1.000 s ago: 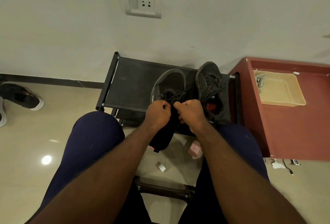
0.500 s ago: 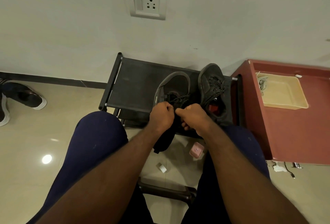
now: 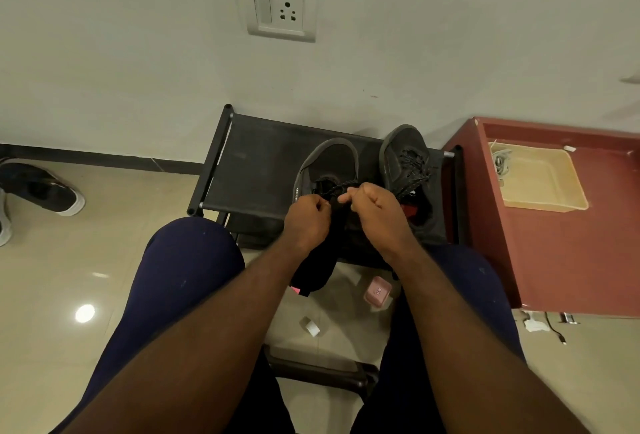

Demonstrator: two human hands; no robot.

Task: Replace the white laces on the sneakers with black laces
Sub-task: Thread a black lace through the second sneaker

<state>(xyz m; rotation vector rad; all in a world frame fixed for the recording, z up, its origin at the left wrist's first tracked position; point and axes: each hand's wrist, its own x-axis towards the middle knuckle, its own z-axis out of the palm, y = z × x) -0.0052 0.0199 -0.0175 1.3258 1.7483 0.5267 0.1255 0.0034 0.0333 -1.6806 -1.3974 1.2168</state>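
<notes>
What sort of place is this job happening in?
Probably a lived-in indoor room, likely a home: a low black fabric shoe rack stands against a white wall with a white switch-and-socket plate, on glossy beige floor tiles, with a black white-soled sneaker lying nearby.

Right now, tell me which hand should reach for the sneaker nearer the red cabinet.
Right. The right hand lies just beside the cabinet-side sneaker; the left hand is farther, beyond the other sneaker. Both pinch the lace, so either must let go first.
</notes>
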